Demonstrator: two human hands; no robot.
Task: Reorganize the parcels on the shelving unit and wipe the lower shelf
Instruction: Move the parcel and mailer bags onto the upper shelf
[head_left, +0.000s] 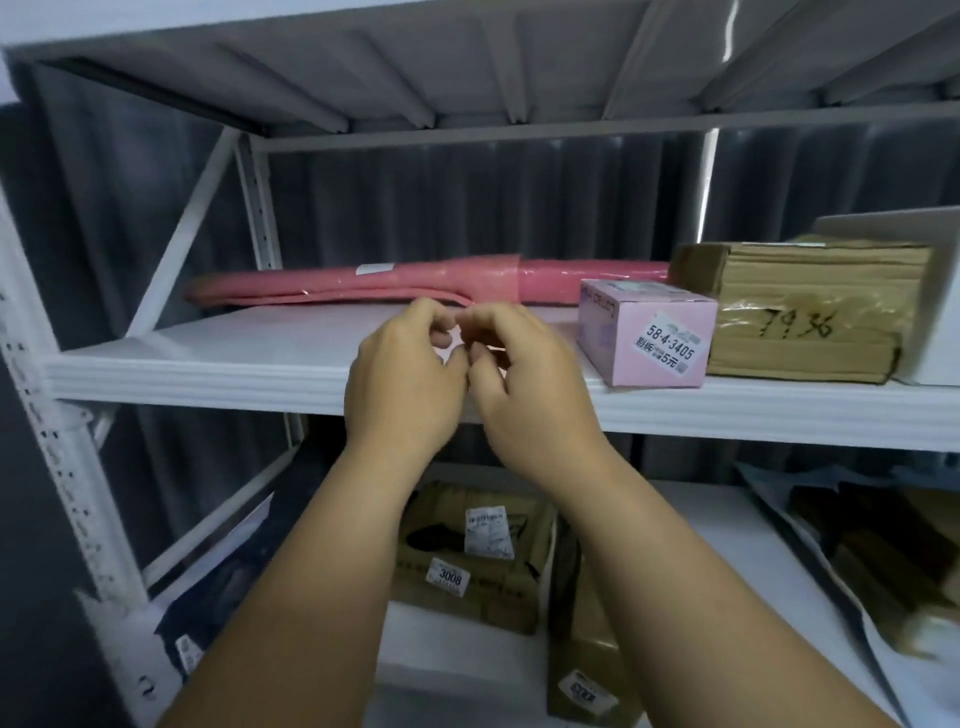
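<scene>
My left hand (405, 371) and my right hand (524, 374) are raised together at the front edge of the white middle shelf (208, 364), fingers curled and fingertips nearly touching. I cannot tell whether anything small is pinched between them. A long pink wrapped parcel (363, 283) lies at the back of that shelf. To the right stand a small pink box (647, 332) with a label and a brown cardboard parcel (810, 312) marked 7936.
A white parcel (935, 291) sits at the far right of the middle shelf. On the lower shelf (727, 530) lie a brown box (467, 561) labelled 3008, another brown box (587, 670), a dark bag (208, 613) and a torn wrapped parcel (872, 551).
</scene>
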